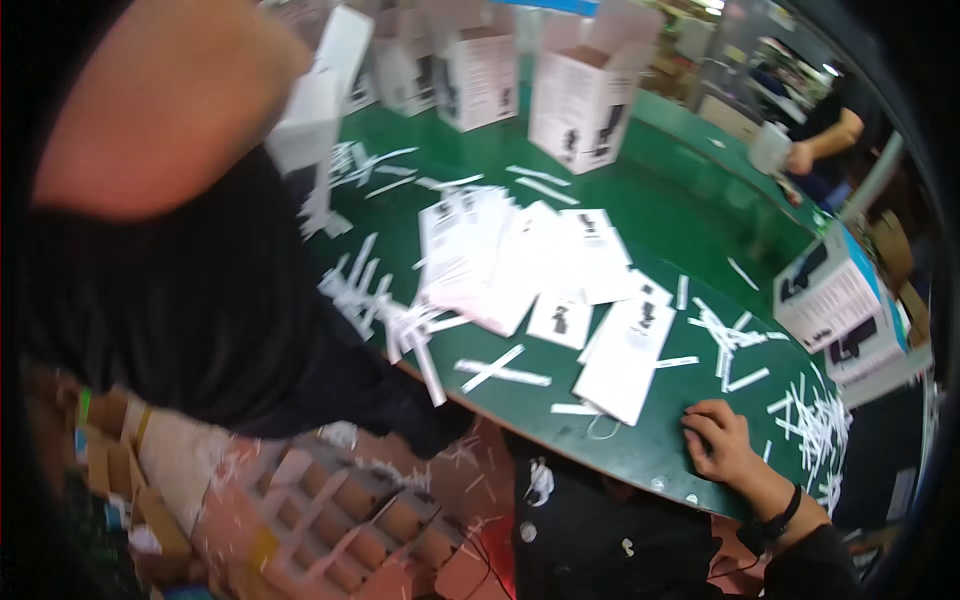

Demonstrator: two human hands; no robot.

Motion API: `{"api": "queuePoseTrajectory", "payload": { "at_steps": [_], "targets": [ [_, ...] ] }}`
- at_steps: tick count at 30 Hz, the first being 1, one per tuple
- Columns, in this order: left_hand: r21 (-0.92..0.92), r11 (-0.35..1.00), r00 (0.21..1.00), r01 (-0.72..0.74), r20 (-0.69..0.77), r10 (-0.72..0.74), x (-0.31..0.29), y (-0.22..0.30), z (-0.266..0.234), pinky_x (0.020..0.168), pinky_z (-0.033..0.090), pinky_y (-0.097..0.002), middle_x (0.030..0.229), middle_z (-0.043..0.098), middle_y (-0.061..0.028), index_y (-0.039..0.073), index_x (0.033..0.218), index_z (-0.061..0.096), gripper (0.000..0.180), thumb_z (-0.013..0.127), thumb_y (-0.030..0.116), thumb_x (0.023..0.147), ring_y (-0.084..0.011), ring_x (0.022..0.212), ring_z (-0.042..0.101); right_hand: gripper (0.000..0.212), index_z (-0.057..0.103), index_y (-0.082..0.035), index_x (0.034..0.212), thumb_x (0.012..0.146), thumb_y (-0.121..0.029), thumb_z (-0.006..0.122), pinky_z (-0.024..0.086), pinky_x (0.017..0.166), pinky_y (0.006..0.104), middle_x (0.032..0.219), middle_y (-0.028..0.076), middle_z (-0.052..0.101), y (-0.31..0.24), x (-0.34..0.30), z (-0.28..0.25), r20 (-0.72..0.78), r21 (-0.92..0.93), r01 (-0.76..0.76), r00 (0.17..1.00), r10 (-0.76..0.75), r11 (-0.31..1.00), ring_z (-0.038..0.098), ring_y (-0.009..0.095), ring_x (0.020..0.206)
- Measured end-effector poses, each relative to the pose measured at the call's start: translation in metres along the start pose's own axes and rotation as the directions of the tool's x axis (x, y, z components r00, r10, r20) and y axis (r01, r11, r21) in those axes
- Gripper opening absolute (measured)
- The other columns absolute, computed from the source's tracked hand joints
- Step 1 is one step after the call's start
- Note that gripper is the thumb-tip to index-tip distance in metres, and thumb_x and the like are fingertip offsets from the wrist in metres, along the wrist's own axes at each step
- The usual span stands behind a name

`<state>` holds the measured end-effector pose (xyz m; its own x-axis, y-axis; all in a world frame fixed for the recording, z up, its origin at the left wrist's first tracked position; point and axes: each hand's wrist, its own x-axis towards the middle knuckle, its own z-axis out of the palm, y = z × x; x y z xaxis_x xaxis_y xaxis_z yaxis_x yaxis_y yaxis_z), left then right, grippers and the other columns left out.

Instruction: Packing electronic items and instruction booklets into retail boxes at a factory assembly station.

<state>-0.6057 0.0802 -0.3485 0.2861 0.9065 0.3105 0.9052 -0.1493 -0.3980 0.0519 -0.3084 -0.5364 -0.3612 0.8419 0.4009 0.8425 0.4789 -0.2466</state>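
My right hand (pixel 722 442) rests on the green tabletop (pixel 690 235) near its front edge. Its fingers curl inward, and I make out nothing in them. Beside it lies a flat white printed carton (pixel 627 360), which the hand does not touch. A spread of similar flat printed pieces (pixel 470 250) covers the middle of the table. No hand that I can pick out as my left one shows. A large blurred bare arm (pixel 170 110) with a black sleeve fills the upper left; whose it is, I cannot tell.
Open white printed boxes (pixel 580 115) stand along the far side; more boxes (pixel 830 290) stand at the right. White paper strips (pixel 815 430) lie in heaps. A grey divider insert (pixel 350 520) lies on the littered floor. Another person's hand (pixel 800 158) shows at the far right.
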Motion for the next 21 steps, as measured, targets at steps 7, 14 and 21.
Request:
{"api": "queuePoseTrajectory", "payload": {
  "at_steps": [7, 14, 21],
  "targets": [
    [0.227, 0.957, 0.92, -0.179, -0.307, 0.245, 0.117, 0.123, -0.15, 0.093, 0.052, -0.0302, 0.124, 0.066, -0.0036, 0.011, 0.093, 0.073, 0.017, 0.059, 0.008, 0.083, -0.0189, 0.115, 0.064, 0.023, 0.069, -0.011, 0.097, 0.075, -0.006, 0.073, 0.05, 0.052, 0.03, 0.106, 0.007, 0.063, 0.004, -0.006, -0.012, 0.028, -0.045, -0.037, 0.999, 0.039, 0.998, 0.066, 0.017, 0.065],
    [0.202, 0.92, 0.826, -0.335, -0.407, 0.391, 0.132, 0.197, -0.268, 0.089, 0.056, -0.0384, 0.108, 0.074, -0.0072, 0.018, 0.09, 0.079, 0.019, 0.061, 0.018, 0.084, -0.0277, 0.104, 0.07, 0.025, 0.067, -0.013, 0.101, 0.077, -0.012, 0.073, 0.051, 0.048, 0.0325, 0.108, 0.004, 0.061, 0.011, -0.016, -0.013, -0.002, -0.086, 0.034, 0.999, -0.034, 0.996, 0.064, 0.017, 0.062],
    [0.273, 0.878, 0.86, -0.392, -0.228, 0.455, 0.141, 0.356, -0.348, 0.094, 0.054, -0.037, 0.111, 0.074, -0.006, 0.025, 0.101, 0.079, 0.023, 0.062, 0.022, 0.086, -0.0271, 0.105, 0.07, 0.069, 0.057, -0.014, 0.135, 0.08, -0.045, 0.082, 0.056, 0.054, 0.0321, 0.134, 0.009, 0.052, -0.053, -0.018, -0.021, 0.091, 0.411, 0.218, 0.956, -0.277, 0.885, 0.069, 0.021, 0.082]
  ]
}}
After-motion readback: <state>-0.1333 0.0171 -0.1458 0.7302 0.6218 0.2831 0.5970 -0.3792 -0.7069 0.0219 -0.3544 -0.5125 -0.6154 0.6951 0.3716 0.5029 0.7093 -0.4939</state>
